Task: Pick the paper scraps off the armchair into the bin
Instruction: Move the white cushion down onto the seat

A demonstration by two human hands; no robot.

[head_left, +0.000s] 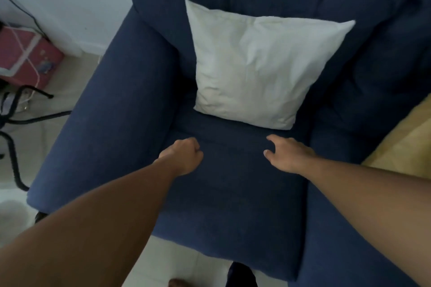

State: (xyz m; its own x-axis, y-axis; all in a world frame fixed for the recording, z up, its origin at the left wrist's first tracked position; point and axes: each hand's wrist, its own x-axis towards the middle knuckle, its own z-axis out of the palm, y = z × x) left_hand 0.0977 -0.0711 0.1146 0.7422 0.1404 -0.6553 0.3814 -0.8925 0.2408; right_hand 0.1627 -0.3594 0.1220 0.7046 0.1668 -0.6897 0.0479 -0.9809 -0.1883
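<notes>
Both your hands are stretched out over the seat of the blue armchair point(130, 105), in front of the white pillow point(258, 67) that leans against the backrest. Your left hand point(184, 156) is curled into a fist, the fingers together; if a scrap is inside the fist, you cannot tell it from this view. Your right hand point(289, 154) is spread loose, with the fingers point(271, 138) apart and bent down toward the seat, and it holds nothing. The two hands are well apart, with bare blue cloth between them. No paper scrap shows on the seat or on the armrests, and the bin is not in view. To the left, on the floor, stands a pink box point(25, 58) near black chair legs point(14, 123). At the right edge lies something yellow point(405, 144).
</notes>
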